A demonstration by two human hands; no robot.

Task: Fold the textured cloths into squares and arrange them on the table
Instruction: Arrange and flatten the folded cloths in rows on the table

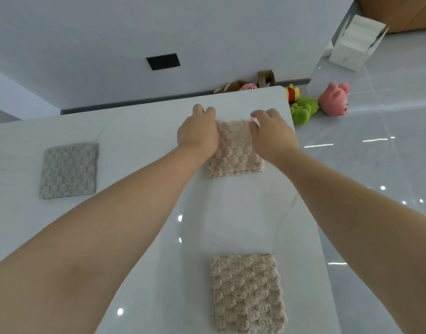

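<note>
Near you, by the right edge of the tabletop (pixel 144 131), a beige cloth (pixel 247 294) lies folded square. The grey cloth (pixel 68 170) lies folded toward the left edge. At the far right corner, your left hand (pixel 198 131) and right hand (pixel 272 133) grasp the pink cloth (pixel 236 150) at its far corners, fingers curled on it.

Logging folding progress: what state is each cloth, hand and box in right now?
Grey textured cloth: folded square, lying flat.
Near beige textured cloth: folded square, lying flat.
Far beige textured cloth: folded, held at far corners.
Left hand: grips far cloth.
Right hand: pinches far cloth.
White cardboard box: open, on floor.
</note>
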